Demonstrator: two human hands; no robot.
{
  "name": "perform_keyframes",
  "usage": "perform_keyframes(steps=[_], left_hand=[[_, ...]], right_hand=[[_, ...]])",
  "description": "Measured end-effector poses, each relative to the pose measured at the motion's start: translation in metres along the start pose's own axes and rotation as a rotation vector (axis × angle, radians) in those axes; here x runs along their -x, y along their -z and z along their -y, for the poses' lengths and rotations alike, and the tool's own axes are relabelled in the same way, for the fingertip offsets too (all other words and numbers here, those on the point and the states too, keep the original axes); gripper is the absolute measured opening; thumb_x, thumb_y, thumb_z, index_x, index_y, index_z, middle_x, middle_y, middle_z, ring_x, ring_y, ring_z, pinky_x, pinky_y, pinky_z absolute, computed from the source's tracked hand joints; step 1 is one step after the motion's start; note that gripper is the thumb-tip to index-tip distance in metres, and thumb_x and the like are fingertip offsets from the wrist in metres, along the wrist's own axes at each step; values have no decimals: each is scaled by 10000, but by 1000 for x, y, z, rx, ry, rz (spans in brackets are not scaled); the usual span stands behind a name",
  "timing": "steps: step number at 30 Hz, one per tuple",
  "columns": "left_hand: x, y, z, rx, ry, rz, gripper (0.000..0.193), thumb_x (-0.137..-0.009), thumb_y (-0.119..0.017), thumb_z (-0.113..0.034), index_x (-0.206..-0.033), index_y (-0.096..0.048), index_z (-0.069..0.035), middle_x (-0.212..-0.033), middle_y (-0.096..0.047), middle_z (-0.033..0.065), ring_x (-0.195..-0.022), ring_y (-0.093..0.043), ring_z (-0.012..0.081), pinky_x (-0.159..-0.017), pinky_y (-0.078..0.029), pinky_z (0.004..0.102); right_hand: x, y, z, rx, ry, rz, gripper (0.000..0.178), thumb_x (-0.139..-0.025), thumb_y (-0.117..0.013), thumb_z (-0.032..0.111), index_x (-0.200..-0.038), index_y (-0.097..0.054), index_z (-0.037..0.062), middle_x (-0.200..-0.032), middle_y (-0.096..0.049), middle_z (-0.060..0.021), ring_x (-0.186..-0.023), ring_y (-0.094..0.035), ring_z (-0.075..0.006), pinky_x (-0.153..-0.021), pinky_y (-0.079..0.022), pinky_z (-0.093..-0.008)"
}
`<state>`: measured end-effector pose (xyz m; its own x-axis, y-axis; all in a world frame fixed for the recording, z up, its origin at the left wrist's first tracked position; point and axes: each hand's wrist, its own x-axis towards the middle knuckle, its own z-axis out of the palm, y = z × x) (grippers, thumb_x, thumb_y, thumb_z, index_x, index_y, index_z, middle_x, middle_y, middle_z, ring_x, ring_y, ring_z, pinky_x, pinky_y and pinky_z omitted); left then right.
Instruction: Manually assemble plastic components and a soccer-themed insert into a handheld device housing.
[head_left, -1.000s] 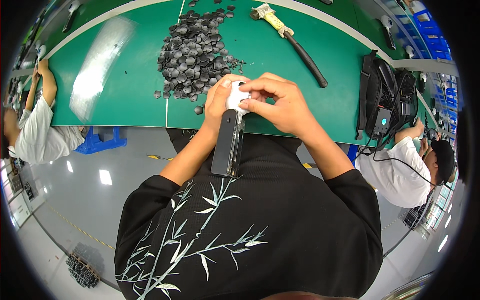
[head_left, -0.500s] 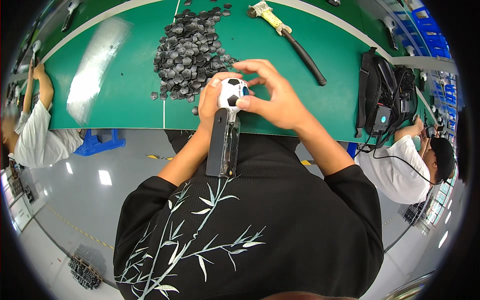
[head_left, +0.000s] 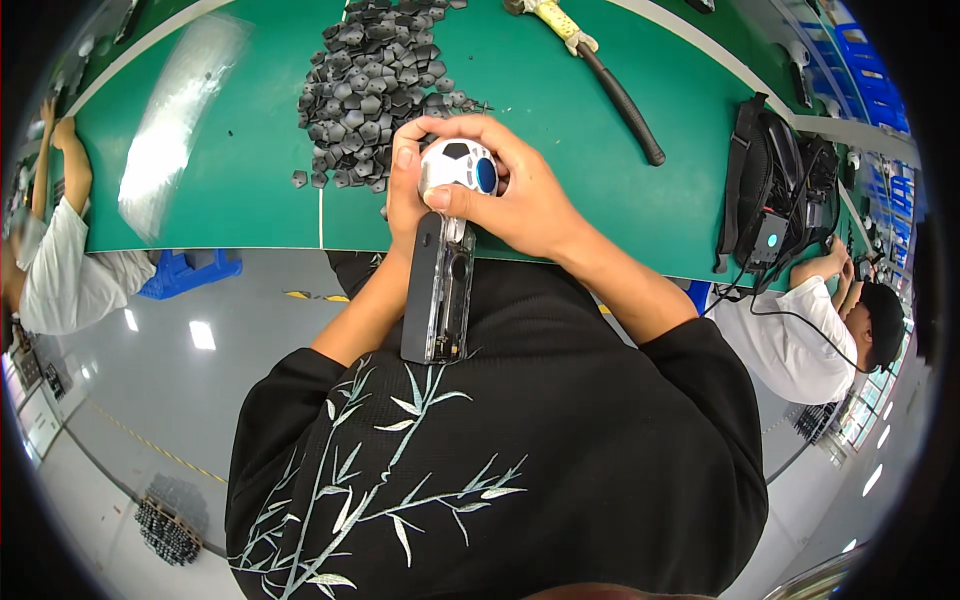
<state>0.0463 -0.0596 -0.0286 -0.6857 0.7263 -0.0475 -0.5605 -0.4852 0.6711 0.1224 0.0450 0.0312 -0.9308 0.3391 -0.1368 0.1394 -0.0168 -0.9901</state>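
Note:
A device with a round white head [head_left: 434,174], patterned in black like a football, stands above a dark and clear handle [head_left: 420,300]. The handle points down toward my body, and a blue disc [head_left: 486,176] shows on the head's right side. My left hand [head_left: 403,205] is closed along the head's left side. From the right, my right hand [head_left: 535,195] wraps round the head, its thumb across the lower front and its fingers over the far side. Just beyond my hands lies a pile of dark grey five-sided pieces [head_left: 370,90].
On the green table [head_left: 560,130] lies a black-handled hammer [head_left: 625,105] with a yellow wrapping. A clear plastic sheet [head_left: 170,130] is at left, a black bag [head_left: 755,190] with cables at right. Co-workers sit on both sides, one in a white shirt [head_left: 785,340].
My right hand's spread fingers have closed over the head. The head has turned, showing more of the blue disc. The device now sits slightly further left in view.

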Motion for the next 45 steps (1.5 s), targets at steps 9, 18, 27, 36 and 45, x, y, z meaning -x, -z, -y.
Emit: perform_keyframes(steps=[9,18,27,36,45], left_hand=[[3,3,1,-95,-64,76,600,-943,-357,-559,-1232,-455,-42,-1058,-545,149,-936,-553,217,-781,-465,340],[9,-5,8,-152,-244,-6,642,-984,-330,-490,-1426,-347,-25,-1359,-476,241,-1153,-539,304,-975,-442,405],[16,11,8,-382,-380,117,543,-1031,-335,-315,-1458,-319,20,-1487,-389,222,-1114,-573,264,-953,-447,354],[22,-15,0,-341,-272,-35,430,-1019,-431,-187,-1406,-412,0,-1312,-569,180,-866,-655,208,-750,-536,285],[34,-2,-12,-761,-352,245,505,-927,-620,-201,-1368,-458,-14,-1224,-608,231,-1027,-630,289,-951,-480,402]], right_hand=[[7,-12,1,105,97,-105,394,-748,-770,76,-1109,-614,59,-982,-658,-41,-825,-596,-146,-771,-493,-263],[-3,-4,-15,-223,118,-64,382,-792,-757,146,-1124,-586,63,-1002,-646,-53,-831,-594,-153,-765,-491,-272],[11,7,38,175,-66,0,411,-814,-733,114,-1168,-531,62,-1029,-605,-64,-868,-587,-161,-778,-487,-284],[-69,89,97,352,397,-668,497,-774,-778,105,-1189,-508,59,-985,-587,-88,-797,-583,-165,-711,-508,-299],[-227,222,-29,1282,503,-621,477,-834,-684,223,-1209,-567,-47,-1265,-563,-233,-1197,-508,-405,-1047,-388,-442]])
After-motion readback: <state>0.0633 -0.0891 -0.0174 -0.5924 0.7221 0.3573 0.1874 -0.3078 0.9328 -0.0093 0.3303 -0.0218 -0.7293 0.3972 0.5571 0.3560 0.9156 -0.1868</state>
